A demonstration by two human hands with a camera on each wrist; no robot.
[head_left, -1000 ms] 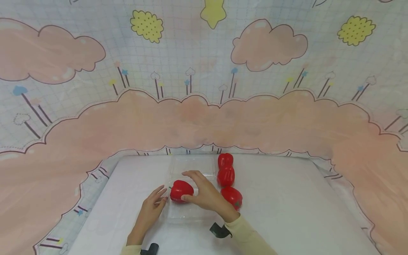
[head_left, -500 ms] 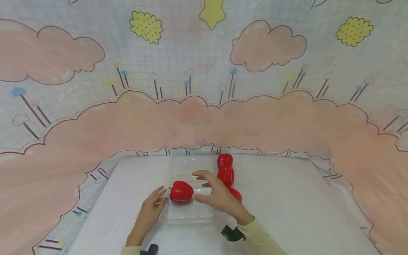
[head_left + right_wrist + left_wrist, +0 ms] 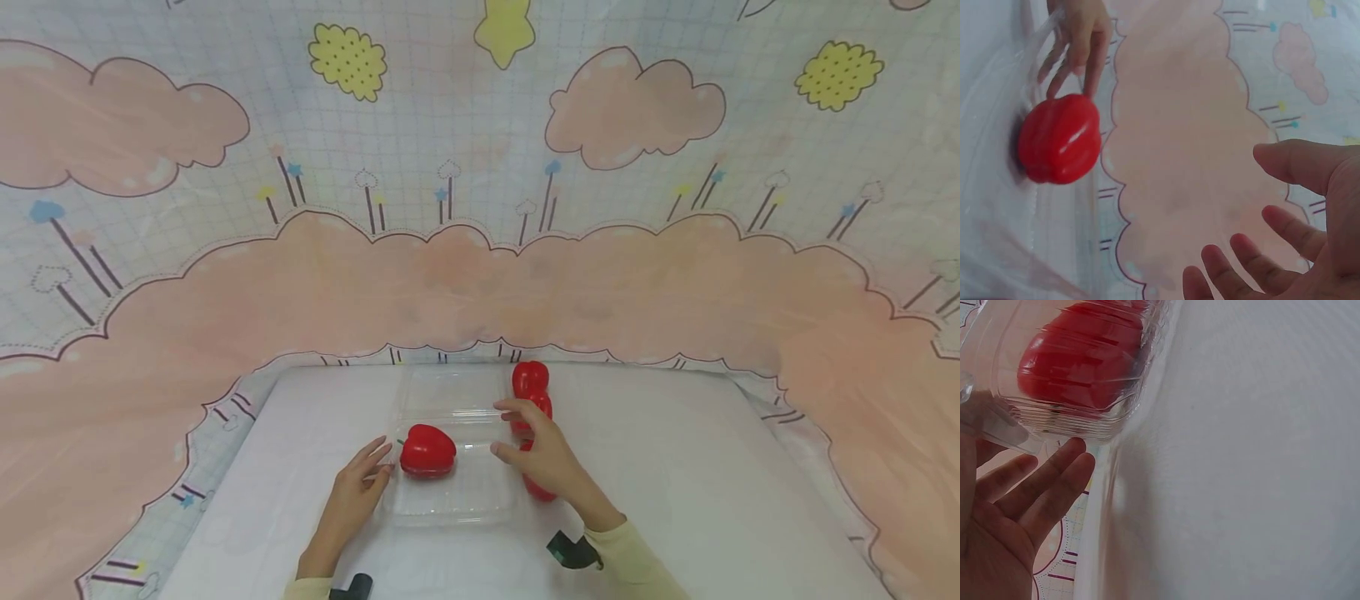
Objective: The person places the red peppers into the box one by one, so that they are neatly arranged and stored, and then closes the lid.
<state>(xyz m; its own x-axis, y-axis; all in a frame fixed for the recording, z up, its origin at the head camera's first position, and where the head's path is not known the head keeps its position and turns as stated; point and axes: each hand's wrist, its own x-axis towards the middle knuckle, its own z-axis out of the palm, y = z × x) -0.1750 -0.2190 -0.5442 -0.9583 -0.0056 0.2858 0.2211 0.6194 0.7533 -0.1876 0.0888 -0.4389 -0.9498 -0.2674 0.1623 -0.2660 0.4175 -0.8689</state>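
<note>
A red bell pepper [image 3: 427,452] lies in the left part of a clear plastic clamshell box [image 3: 480,500], its green stem toward the left. The box's lid [image 3: 453,392] is folded back on the far side. My left hand [image 3: 360,487] is at the box's left edge, fingers extended; in the left wrist view its fingertips [image 3: 1075,447] are at the clear wall. Over the peppers on the right hovers my right hand [image 3: 553,458], fingers spread and holding nothing. It partly covers a middle pepper [image 3: 543,403] and a near pepper [image 3: 538,490].
One more red pepper [image 3: 530,377] sits at the back of the row, right of the box. The white tabletop [image 3: 660,467] extends to both sides. A cloud-patterned cloth [image 3: 480,283] rises behind the table. Dark straps [image 3: 573,550] are at the wrists.
My right hand has moved from beside the pepper in the box rightward to the row of peppers. The boxed pepper and my left hand stay in place.
</note>
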